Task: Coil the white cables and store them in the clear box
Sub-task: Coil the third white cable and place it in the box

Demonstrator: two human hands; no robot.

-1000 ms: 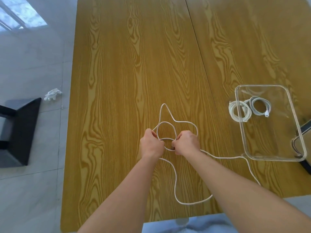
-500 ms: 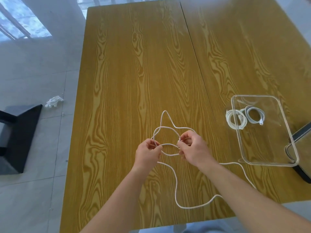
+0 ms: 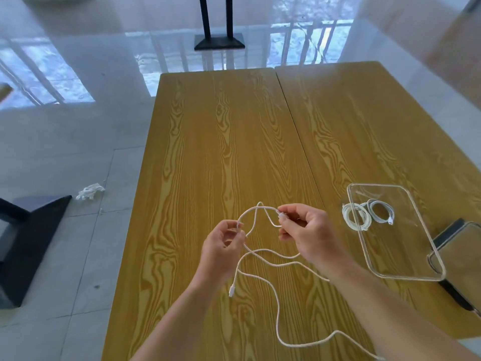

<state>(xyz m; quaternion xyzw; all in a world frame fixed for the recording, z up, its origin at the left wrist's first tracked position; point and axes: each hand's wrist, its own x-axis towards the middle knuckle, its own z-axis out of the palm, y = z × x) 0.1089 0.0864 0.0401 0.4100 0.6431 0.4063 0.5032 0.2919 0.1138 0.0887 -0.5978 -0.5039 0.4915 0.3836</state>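
Observation:
A long white cable [image 3: 276, 303] hangs between my hands above the wooden table [image 3: 208, 142]. My left hand [image 3: 223, 246] pinches a loop of it, and my right hand [image 3: 309, 235] pinches another stretch near one connector. The other connector dangles below my left wrist, and the slack trails over the table toward its near edge. To the right stands the clear box [image 3: 385, 274] with two coiled white cables [image 3: 356, 217] lying inside at its far left end.
A dark device [image 3: 458, 259] lies at the right table edge beside the box. On the grey tiled floor to the left are a black stand base [image 3: 28, 230] and a white crumpled scrap [image 3: 89, 191]. Another black stand [image 3: 218, 24] rises beyond the table.
Both hands have lifted the cable off the table and moved apart. The small loops seen earlier have opened out into one loose arc. The view has tilted up.

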